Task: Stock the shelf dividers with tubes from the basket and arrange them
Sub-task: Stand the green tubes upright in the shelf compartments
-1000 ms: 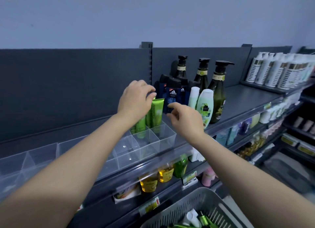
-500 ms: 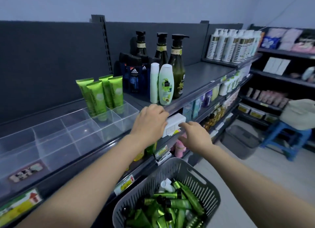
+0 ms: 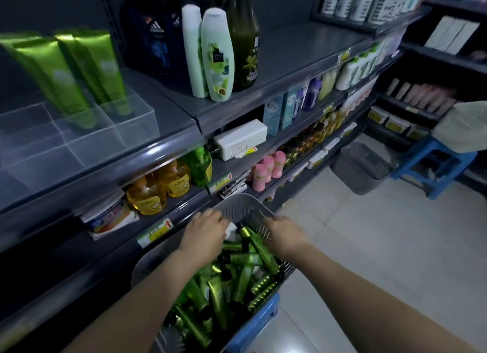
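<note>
**Both hands down in the basket, one loose tube lying between them**

- Up and well to the left of both hands: clear shelf dividers (image 3: pixel 137 126). A few standing tubes (image 3: pixel 55 73) fill the back compartments, crimped ends up. The front compartments nearest the hands look unfilled.
- Left hand (image 3: pixel 204 238): back of the hand faces the camera and the fingers dip toward the far end of the basket (image 3: pixel 243 201). The fingertips are hidden, so I cannot tell if it grips anything.
- Between the hands: top tube (image 3: pixel 259 247), lying flat on the heap. Its long axis runs diagonally. The dark cap points away, toward the far rim and nearer the left hand. The body trails back under the right wrist. Either hand is close, and the right looks marginally nearer the body.
- Beneath and nearer the person than both hands: pile (image 3: pixel 218 297) of the same tubes, criss-crossed at all angles. They are glossy metallic green with dark ribbed caps.
- Right hand (image 3: pixel 286 238): just beside the basket's right wall, with the fingers bent downward. Whether it has hold of anything cannot be told.
- The hands are apart, with the tube in the gap.
- Judgement: next comes a pick from the heap, then a lift up and left to the dividers. The glossy skin may slip, so a grip across the body seems safer than one at the cap.
</note>
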Available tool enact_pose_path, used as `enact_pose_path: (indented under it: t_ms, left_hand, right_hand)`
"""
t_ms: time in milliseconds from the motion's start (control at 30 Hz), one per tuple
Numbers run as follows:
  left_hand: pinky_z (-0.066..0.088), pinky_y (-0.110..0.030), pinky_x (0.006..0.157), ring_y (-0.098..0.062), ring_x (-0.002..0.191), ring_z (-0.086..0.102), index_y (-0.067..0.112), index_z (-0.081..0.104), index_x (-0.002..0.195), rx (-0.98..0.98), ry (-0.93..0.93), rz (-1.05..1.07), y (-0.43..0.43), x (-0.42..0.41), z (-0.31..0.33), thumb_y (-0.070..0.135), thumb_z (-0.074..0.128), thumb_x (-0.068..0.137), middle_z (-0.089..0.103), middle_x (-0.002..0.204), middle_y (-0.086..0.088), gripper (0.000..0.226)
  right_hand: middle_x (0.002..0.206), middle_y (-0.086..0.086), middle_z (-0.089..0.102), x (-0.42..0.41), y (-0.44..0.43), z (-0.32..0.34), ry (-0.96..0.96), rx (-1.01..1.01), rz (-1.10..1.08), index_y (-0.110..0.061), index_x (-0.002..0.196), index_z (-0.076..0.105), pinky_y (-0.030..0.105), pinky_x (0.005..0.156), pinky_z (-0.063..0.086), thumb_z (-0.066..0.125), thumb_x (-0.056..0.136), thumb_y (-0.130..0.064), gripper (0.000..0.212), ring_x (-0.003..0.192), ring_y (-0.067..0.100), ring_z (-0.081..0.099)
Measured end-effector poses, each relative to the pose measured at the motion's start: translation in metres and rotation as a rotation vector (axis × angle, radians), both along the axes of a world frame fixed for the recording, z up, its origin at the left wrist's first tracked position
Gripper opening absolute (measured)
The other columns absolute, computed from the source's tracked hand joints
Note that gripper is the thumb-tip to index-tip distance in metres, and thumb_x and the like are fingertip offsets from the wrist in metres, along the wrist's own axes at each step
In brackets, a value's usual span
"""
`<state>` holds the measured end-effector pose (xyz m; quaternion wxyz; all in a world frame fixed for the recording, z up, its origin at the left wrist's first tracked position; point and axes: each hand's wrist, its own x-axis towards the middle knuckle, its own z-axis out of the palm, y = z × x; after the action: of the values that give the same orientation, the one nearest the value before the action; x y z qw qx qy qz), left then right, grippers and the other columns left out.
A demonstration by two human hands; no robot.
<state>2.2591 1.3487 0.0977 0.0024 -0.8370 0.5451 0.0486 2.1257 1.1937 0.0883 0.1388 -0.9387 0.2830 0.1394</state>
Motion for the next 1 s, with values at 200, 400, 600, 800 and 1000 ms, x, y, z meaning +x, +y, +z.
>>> enact_pose_path:
  t_ms: [200, 400, 600, 800, 1000]
  left_hand:
    - [0.037, -0.035, 0.096, -0.023, 0.114, 0.045, 0.018, 0.055, 0.122, 0.143, 0.031, 0.037, 0.009, -0.014, -0.048, 0.023, 0.047, 0.094, 0.054, 0.118, -0.002, 0.030]
    - [0.026, -0.038, 0.104, -0.025, 0.122, 0.040, 0.016, 0.054, 0.124, 0.302, 0.020, -0.055, -0.003, -0.026, -0.088, 0.014, 0.051, 0.089, 0.051, 0.124, -0.005, 0.035]
    - [0.017, -0.044, 0.112, -0.027, 0.121, 0.043, 0.012, 0.049, 0.131, 0.407, -0.014, -0.128, -0.024, -0.029, -0.116, 0.009, 0.052, 0.086, 0.052, 0.126, -0.009, 0.045]
    - [0.036, -0.038, 0.097, -0.030, 0.112, 0.052, 0.007, 0.046, 0.129, 0.486, 0.083, -0.102, -0.037, -0.025, -0.140, 0.007, 0.048, 0.090, 0.051, 0.124, -0.014, 0.039]
    - [0.040, -0.039, 0.095, -0.031, 0.115, 0.048, 0.002, 0.047, 0.128, 0.544, 0.129, -0.125, -0.045, -0.030, -0.140, 0.005, 0.054, 0.086, 0.050, 0.126, -0.016, 0.043]
  right_hand:
    - [0.127, 0.011, 0.051, -0.007, 0.000, -0.047, 0.142, 0.083, -0.025, -0.015, 0.131, 0.047, 0.040, 0.092, 0.046, 0.060, 0.088, -0.032, 0.049, 0.121, 0.032, 0.047]
    - [0.116, 0.012, 0.060, -0.007, 0.003, -0.086, 0.238, 0.213, -0.127, -0.014, 0.124, 0.053, 0.039, 0.085, 0.051, 0.065, 0.083, -0.035, 0.048, 0.108, 0.031, 0.059]
    - [0.122, 0.013, 0.058, 0.010, -0.002, -0.114, 0.320, 0.235, -0.195, -0.011, 0.129, 0.048, 0.036, 0.088, 0.049, 0.065, 0.085, -0.028, 0.050, 0.112, 0.030, 0.058]
    - [0.127, 0.015, 0.050, 0.023, -0.002, -0.140, 0.370, 0.227, -0.277, -0.010, 0.137, 0.033, 0.040, 0.087, 0.048, 0.069, 0.083, -0.015, 0.065, 0.114, 0.033, 0.056]
    - [0.113, 0.012, 0.062, 0.031, 0.003, -0.153, 0.340, 0.214, -0.315, -0.010, 0.128, 0.036, 0.037, 0.076, 0.050, 0.065, 0.082, -0.010, 0.054, 0.102, 0.030, 0.062]
